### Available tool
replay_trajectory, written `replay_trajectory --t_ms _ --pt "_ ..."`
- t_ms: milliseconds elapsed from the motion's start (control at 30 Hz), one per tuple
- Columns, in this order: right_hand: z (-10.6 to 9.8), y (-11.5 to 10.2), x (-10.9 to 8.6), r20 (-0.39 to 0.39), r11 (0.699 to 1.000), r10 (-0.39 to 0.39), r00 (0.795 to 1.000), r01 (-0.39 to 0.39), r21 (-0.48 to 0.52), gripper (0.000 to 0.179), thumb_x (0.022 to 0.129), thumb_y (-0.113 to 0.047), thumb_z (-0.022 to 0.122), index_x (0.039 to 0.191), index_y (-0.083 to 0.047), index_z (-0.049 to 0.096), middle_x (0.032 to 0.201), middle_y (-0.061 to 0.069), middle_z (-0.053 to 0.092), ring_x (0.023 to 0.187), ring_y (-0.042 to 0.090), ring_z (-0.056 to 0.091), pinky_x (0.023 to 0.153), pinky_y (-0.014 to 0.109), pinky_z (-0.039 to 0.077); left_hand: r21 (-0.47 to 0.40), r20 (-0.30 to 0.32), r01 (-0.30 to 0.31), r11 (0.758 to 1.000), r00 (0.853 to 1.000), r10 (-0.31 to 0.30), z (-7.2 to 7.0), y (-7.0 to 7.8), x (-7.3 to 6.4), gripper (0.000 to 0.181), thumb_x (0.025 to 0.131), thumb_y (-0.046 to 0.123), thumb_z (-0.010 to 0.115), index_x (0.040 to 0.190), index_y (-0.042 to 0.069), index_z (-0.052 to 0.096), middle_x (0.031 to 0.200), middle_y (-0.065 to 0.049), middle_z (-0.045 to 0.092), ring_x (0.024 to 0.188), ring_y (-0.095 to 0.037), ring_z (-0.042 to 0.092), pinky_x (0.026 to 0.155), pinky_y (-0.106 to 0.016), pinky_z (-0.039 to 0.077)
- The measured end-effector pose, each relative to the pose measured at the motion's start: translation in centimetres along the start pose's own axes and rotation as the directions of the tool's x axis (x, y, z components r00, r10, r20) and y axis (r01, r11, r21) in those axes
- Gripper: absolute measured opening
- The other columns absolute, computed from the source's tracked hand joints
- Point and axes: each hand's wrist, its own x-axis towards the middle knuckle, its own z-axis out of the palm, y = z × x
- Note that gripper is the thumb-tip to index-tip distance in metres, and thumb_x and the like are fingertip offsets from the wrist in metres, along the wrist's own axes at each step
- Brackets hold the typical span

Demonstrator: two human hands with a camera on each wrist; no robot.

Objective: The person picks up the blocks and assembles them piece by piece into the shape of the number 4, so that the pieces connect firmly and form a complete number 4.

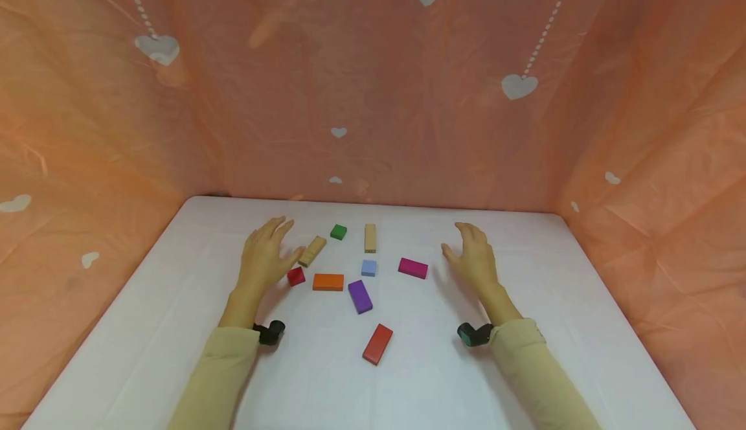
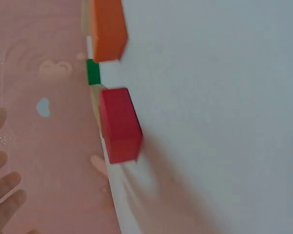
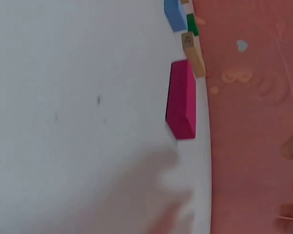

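Note:
My left hand [image 1: 265,258] hovers at the left of the blocks, fingers relaxed and apart, holding nothing. Nearest to it are a crimson block [image 1: 296,276] and a plain wooden block [image 1: 312,251]. On the other side my right hand [image 1: 474,258] is also relaxed above the table, with a magenta block [image 1: 413,268] to its left. Between the hands lie an orange block [image 1: 328,282], a purple block [image 1: 360,296], a small blue block [image 1: 369,268], a green block [image 1: 339,232] and a second wooden block [image 1: 370,238]. The left wrist view shows the crimson block [image 2: 121,124] up close.
A red block [image 1: 377,344] lies closer to the front, between the forearms. The white table [image 1: 559,326] is enclosed at the back and sides by an orange curtain [image 1: 373,93] with pale hearts. A small black camera [image 1: 271,333] is strapped to the left wrist, another [image 1: 474,334] to the right.

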Motion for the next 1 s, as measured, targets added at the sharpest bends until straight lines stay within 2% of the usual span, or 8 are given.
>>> replay_trajectory --t_ms 167,300,433,633,733,867,933,1000 --pt "0.7 -1.2 -0.1 0.002 0.995 -0.017 1.0 0.017 0.095 0.052 0.088 -0.021 0.066 0.131 0.003 0.05 0.128 0.026 0.056 0.12 0.041 0.051 0.102 0.054 0.045 -0.207 -0.021 0.027 0.978 0.999 -0.033 0.4 0.0 -0.4 0.053 0.087 0.024 0.07 0.133 0.002 0.054 0.138 -0.022 0.052 0.129 -0.041 0.048 0.108 -0.059 0.038" --pt "1.4 -2.2 0.0 -0.005 0.986 -0.029 1.0 0.03 0.163 0.049 0.087 -0.019 0.066 0.129 0.003 0.053 0.118 0.024 0.061 0.108 0.038 0.058 0.094 0.051 0.049 -0.349 -0.014 0.063 0.935 0.997 -0.072 0.9 -0.2 -0.5 0.05 0.087 0.017 0.07 0.131 -0.001 0.055 0.132 -0.024 0.054 0.123 -0.041 0.052 0.106 -0.056 0.041" --pt "2.3 -3.1 0.1 -0.002 0.973 -0.035 0.999 0.034 0.228 0.047 0.087 -0.018 0.067 0.127 0.002 0.054 0.11 0.023 0.063 0.1 0.036 0.06 0.086 0.048 0.051 -0.445 -0.009 0.093 0.891 0.994 -0.108 1.4 -0.3 -0.6 0.047 0.087 0.013 0.07 0.128 -0.004 0.056 0.127 -0.025 0.057 0.116 -0.04 0.055 0.102 -0.056 0.043" --pt "3.8 -4.5 0.2 -0.02 0.949 -0.048 0.999 0.052 0.312 0.042 0.086 -0.014 0.068 0.122 0.004 0.057 0.1 0.021 0.065 0.089 0.032 0.062 0.075 0.04 0.054 -0.52 0.062 0.169 0.837 0.985 -0.16 2.1 -0.5 -0.7 0.046 0.088 0.012 0.068 0.13 -0.005 0.055 0.128 -0.025 0.057 0.116 -0.039 0.055 0.102 -0.054 0.044" --pt "4.6 -5.3 0.4 -0.025 0.926 -0.05 0.998 0.056 0.372 0.04 0.085 -0.011 0.069 0.12 0.006 0.058 0.095 0.021 0.065 0.084 0.032 0.063 0.073 0.039 0.054 -0.547 0.124 0.234 0.804 0.972 -0.199 2.4 -0.6 -0.7 0.047 0.091 0.015 0.066 0.133 -0.003 0.053 0.13 -0.024 0.055 0.119 -0.037 0.054 0.105 -0.052 0.043" --pt "5.7 -6.6 0.7 -0.004 0.885 -0.035 0.999 0.033 0.464 0.039 0.085 -0.01 0.07 0.118 0.007 0.059 0.089 0.02 0.066 0.079 0.03 0.063 0.072 0.034 0.052 -0.592 0.159 0.292 0.751 0.956 -0.247 2.9 -0.8 -0.5 0.047 0.092 0.016 0.064 0.134 -0.002 0.052 0.129 -0.024 0.057 0.118 -0.036 0.055 0.106 -0.048 0.045" --pt "6.3 -7.1 0.9 0.003 0.866 -0.029 1.0 0.024 0.499 0.038 0.085 -0.009 0.07 0.117 0.007 0.059 0.087 0.02 0.066 0.077 0.028 0.063 0.07 0.029 0.05 -0.601 0.16 0.306 0.738 0.951 -0.264 3.1 -0.8 -0.6 0.046 0.092 0.016 0.064 0.133 -0.003 0.053 0.126 -0.025 0.058 0.115 -0.035 0.057 0.103 -0.039 0.049" --pt "6.8 -7.7 0.9 0.012 0.851 -0.029 1.0 0.019 0.524 0.038 0.084 -0.008 0.07 0.117 0.008 0.06 0.086 0.02 0.066 0.075 0.025 0.062 0.068 0.023 0.049 -0.606 0.164 0.322 0.727 0.945 -0.283 3.4 -0.9 -0.6 0.044 0.092 0.014 0.064 0.131 -0.004 0.054 0.123 -0.025 0.06 0.109 -0.03 0.06 0.096 -0.024 0.051"
